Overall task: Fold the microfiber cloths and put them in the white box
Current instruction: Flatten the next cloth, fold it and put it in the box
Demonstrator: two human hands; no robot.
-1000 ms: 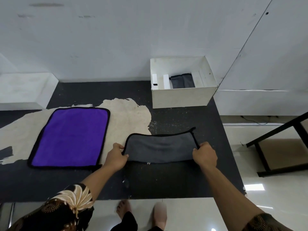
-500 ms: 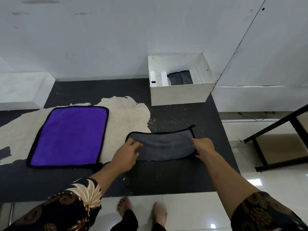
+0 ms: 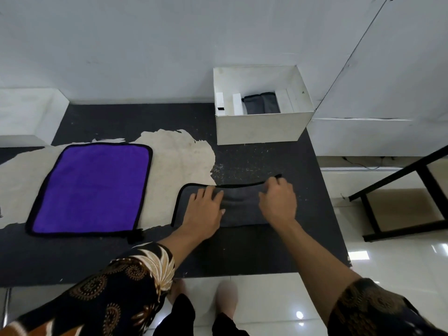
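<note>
A grey microfiber cloth (image 3: pixel 240 206) with black trim lies folded in half on the black table (image 3: pixel 242 251), in front of the white box (image 3: pixel 261 129). My left hand (image 3: pixel 206 210) rests flat on the cloth's left half with its fingers straight. At the cloth's right end my right hand (image 3: pixel 278 202) has its fingers curled over the far right corner and grips it. A purple cloth (image 3: pixel 92 187) lies spread flat to the left. Inside the box stands a folded grey cloth (image 3: pixel 260 103) between white dividers.
The table's right edge runs just right of my right hand, with tiled floor beyond. A black metal frame (image 3: pixel 397 175) stands on the floor at the right. A white ledge (image 3: pixel 26 112) sits at the back left. White walls close the back.
Both hands have moved from the cloth's near corners onto the cloth. The left hand now lies flat on its left half; the right hand has reached up to the far right corner.
</note>
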